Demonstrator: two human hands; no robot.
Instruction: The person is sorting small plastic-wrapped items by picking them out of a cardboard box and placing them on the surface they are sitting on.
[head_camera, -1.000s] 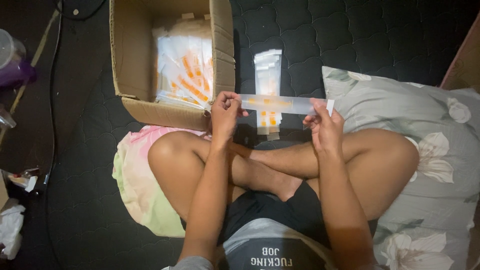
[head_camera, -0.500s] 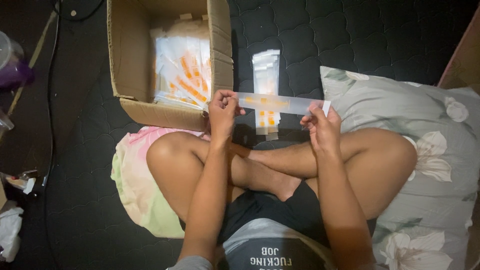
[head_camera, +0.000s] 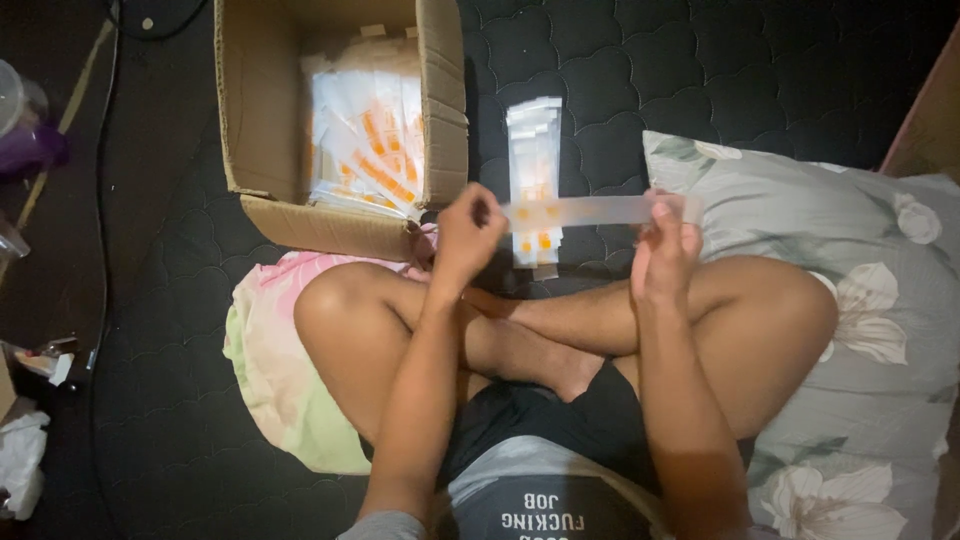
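I hold the long clear packet strip (head_camera: 590, 211) stretched level between both hands, above my crossed legs and over the stack of packets (head_camera: 534, 175) on the dark mat (head_camera: 760, 80). My left hand (head_camera: 468, 235) pinches its left end, my right hand (head_camera: 668, 245) its right end. Since a moment ago, my hands have lifted slightly and the strip has hardly moved; the cardboard box (head_camera: 440, 120) stays just beside my left hand

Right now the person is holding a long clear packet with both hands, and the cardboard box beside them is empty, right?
Not quite. The cardboard box is not empty: the head view shows it full of clear packets with orange bits. The rest is right: the left hand and right hand hold the long clear packet by its ends.
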